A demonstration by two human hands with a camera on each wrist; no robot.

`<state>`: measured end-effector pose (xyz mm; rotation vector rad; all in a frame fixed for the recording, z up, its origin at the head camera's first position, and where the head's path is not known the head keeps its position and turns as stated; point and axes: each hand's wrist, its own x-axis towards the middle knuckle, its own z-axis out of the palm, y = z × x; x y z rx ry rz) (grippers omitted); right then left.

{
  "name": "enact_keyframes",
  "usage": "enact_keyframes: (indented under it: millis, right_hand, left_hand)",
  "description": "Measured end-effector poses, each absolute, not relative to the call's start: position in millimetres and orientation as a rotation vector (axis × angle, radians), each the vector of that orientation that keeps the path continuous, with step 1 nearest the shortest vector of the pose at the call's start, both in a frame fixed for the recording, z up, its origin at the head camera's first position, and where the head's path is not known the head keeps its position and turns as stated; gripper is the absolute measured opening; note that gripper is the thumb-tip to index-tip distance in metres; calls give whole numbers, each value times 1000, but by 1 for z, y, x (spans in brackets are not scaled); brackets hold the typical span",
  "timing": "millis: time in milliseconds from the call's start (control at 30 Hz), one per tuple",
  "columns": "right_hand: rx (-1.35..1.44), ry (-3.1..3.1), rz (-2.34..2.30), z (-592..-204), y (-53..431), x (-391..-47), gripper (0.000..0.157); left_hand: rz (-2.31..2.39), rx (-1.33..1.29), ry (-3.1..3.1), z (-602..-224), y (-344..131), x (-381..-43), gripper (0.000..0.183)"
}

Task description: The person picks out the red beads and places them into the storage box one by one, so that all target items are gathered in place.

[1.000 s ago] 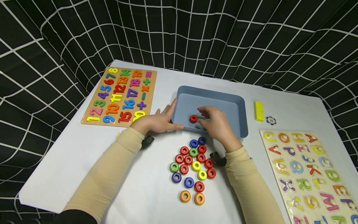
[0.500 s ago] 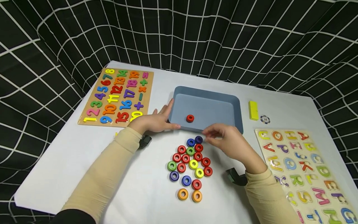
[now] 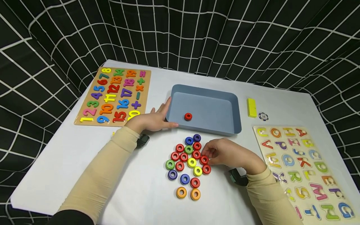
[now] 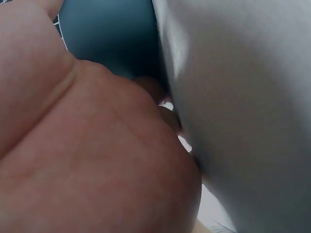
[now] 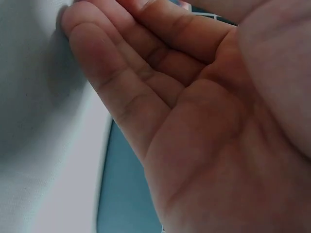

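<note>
My left hand [image 3: 152, 121] rests against the near left corner of a blue-grey tray [image 3: 208, 129], its fingers along the left side and its thumb at the front wall. A single red ring [image 3: 188, 117] lies inside the tray. In front of it, several red, blue, green, yellow and orange rings are spread on the white table. At the right of this group, my right hand [image 3: 229, 153] has thumb and forefinger at the edge of a red ring [image 3: 204, 160]. The right wrist view shows the palm [image 5: 209, 141] with bent fingers; the ring is hidden there.
A wooden number board [image 3: 112, 97] lies at the back left, a letter puzzle board [image 3: 301, 168] at the right. Beside the tray are a yellow block [image 3: 251, 107] and a poker chip [image 3: 263, 116]. A black gridded curtain [image 3: 180, 34] hangs behind the table.
My right hand has moved from inside the tray, back past its front wall, to a red ring in the group. The red ring in the tray was let go. My left hand stays at the tray.
</note>
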<state>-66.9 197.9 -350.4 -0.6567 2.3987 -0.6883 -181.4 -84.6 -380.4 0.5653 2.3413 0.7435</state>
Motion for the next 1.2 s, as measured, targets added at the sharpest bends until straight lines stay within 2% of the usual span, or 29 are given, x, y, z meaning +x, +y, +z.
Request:
enact_keyframes:
  millis: [367,567,933,1200]
  right_hand:
    - [-659,2429,-659,-349,197,-66,19]
    - [-647,2537,-818,-338,208,-74,21]
    - [-256,2855,-1014,-339,192,-116,27]
    - [-212,2931,-997,-351,177,-125,28]
  left_hand:
    - [754,577,2343,-381,-83,-182,114]
    - [772,584,2334,-381,-84,-182,113]
    - [776,573,2333,-384,-82,-180,112]
    - [769,571,2336,-380,-83,-181,113]
